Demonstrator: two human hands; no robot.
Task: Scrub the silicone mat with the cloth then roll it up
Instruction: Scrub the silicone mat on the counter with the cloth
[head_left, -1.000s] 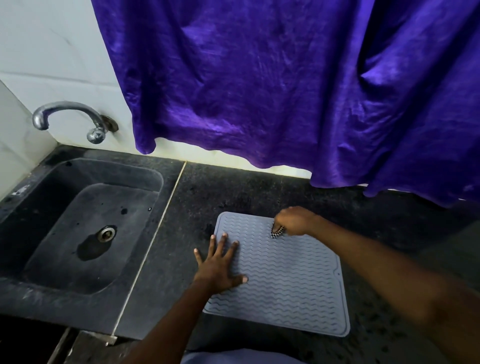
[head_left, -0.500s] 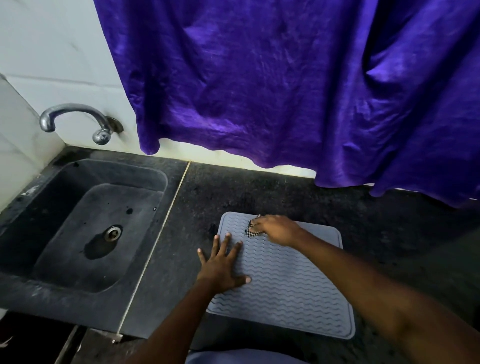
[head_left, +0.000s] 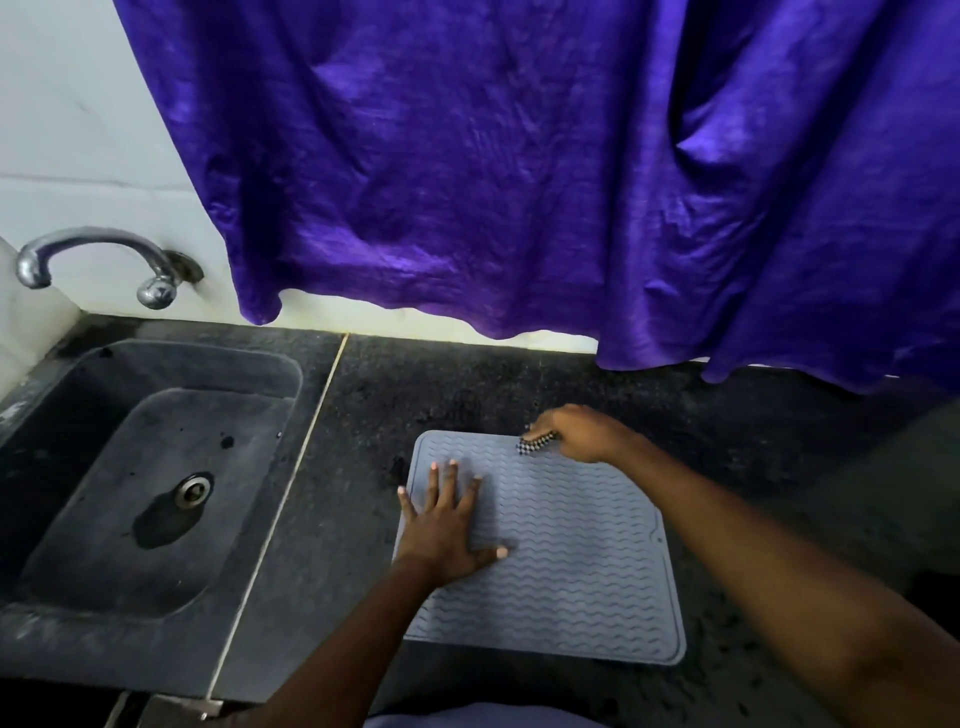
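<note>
A purple curtain (head_left: 519, 182) fills the far side. Its wavy hem hangs just above the far edge of the dark speckled worktop (head_left: 467, 384) on the left and drops to it at the right. The worktop spans the whole width, and a pale seam (head_left: 291, 493) crosses it from far to near. Left of that seam the dark sink (head_left: 306, 374) is sunk into the slab.

The grey silicone mat (head_left: 571, 561) lies flat and unrolled on the worktop right of the seam, well apart from the sink, with its wavy ridges facing up. Its far-left and near-right rounded corners show, while its far-right corner is hidden behind the right forearm. A bare strip of worktop runs between the seam and the mat's left edge. A wider bare band lies between its far edge and the curtain hem, and more bare surface opens to the right.

A curved metal tap (head_left: 98, 260) juts from the white wall above the sink's far-left corner.

The left hand (head_left: 441, 535) presses flat on the mat's left part. Its fingers (head_left: 451, 483) are straight and spread, the little fingertip at the mat's left edge and the thumb out to the right. The right hand (head_left: 582, 434) sits at the mat's far edge with its fingers curled round a small black-and-white checked cloth (head_left: 537, 444), which touches the mat just inside the far rim
</note>
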